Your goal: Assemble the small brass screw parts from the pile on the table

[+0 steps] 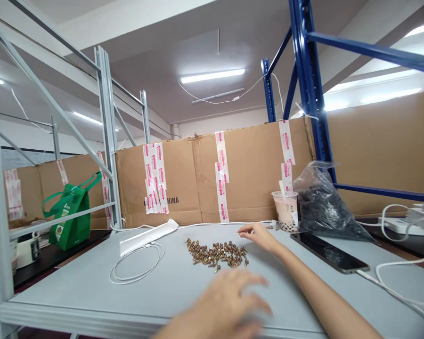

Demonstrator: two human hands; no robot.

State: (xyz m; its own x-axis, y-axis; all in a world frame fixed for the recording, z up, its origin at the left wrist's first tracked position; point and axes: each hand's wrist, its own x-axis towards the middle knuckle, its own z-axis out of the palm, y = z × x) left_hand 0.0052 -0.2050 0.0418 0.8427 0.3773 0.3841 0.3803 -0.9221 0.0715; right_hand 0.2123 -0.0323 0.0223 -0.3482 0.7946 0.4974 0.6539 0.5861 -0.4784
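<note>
A loose pile of small brass-coloured screws (pixel 217 254) lies on the grey table (pixel 92 292). Just behind the pile's right end, my right hand (pixel 259 237) has its thumb and fingers pinched together. A tiny bit shows at the fingertips, too small to name. In the foreground my left hand (pixel 229 301) hangs in front of the pile, smeared by motion. Its fingers are apart, and no object shows in them. A few small pieces (pixel 270 228) lie beyond my right hand, near the cup.
A milk tea cup (pixel 285 212), a plastic bag of dark material (pixel 318 202) and a phone (pixel 330 253) stand or lie at right. Left of the pile are a coiled white cable (pixel 137 280) and a white strip (pixel 148 238). Cardboard (pixel 183 183) walls the back.
</note>
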